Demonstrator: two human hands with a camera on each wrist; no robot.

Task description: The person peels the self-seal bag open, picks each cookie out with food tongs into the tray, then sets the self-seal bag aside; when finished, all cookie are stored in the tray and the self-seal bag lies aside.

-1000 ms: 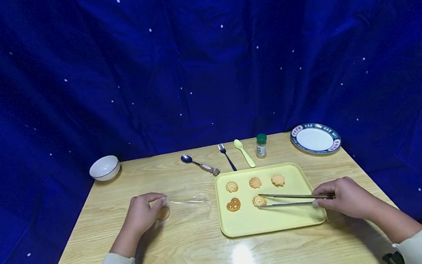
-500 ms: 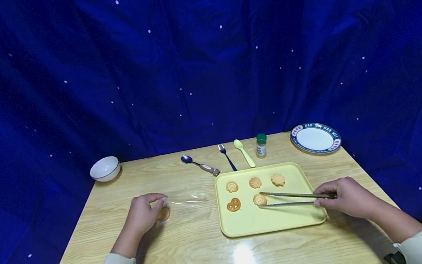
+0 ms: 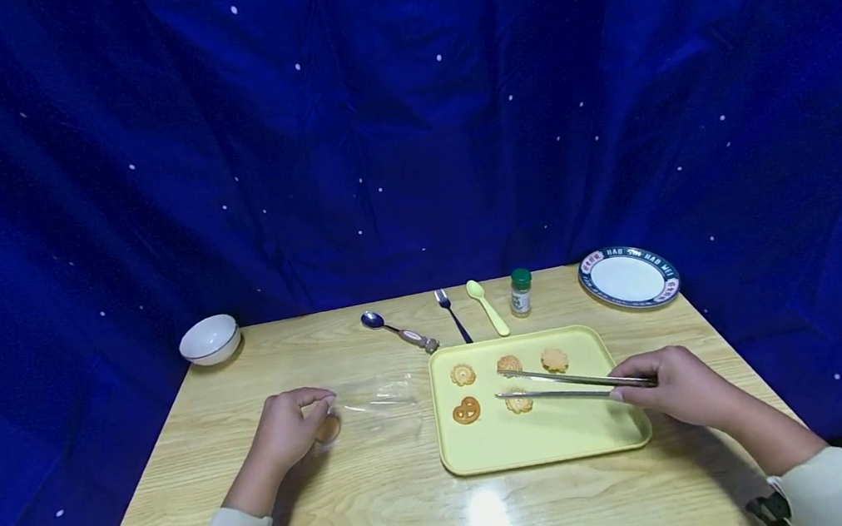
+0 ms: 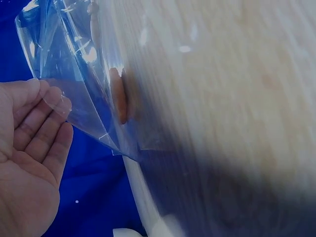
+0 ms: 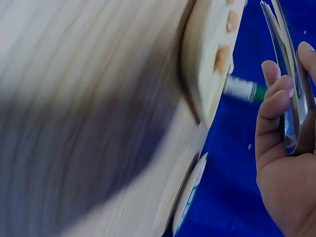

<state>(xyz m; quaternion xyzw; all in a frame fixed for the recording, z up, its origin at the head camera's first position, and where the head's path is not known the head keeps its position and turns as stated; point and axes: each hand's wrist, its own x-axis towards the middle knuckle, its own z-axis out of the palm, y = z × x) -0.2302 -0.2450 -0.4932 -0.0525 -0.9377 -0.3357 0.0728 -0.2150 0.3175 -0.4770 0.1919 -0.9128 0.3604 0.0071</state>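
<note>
My left hand (image 3: 290, 429) pinches the edge of a clear plastic bag (image 3: 384, 398) between thumb and fingertips. Inside the bag's near end, a round brown cookie (image 3: 328, 428) shows through, also seen edge-on in the left wrist view as a brown cookie (image 4: 118, 96). My right hand (image 3: 676, 387) grips metal tongs (image 3: 568, 394) by their bend, arms apart. The tongs' tips hang over the yellow tray (image 3: 542, 449), one overlapping a swirl cookie (image 3: 508, 363), the other reaching past a ring-shaped cookie (image 3: 519, 405). Nothing is between the tips.
Also on the tray are a pretzel cookie (image 3: 466, 410), a ring cookie (image 3: 463, 374) and a flower cookie (image 3: 554, 359). Behind it lie a dark spoon (image 3: 397, 330), a fork (image 3: 453, 314), a yellow spoon (image 3: 488, 307), a green-capped shaker (image 3: 520, 293) and a plate (image 3: 627, 278). A bowl (image 3: 210, 340) stands back left.
The tongs' tips have come away from the lower ring cookie, which stays on the tray, and moved up and left toward the swirl cookie. The left hand and bag have hardly moved.
</note>
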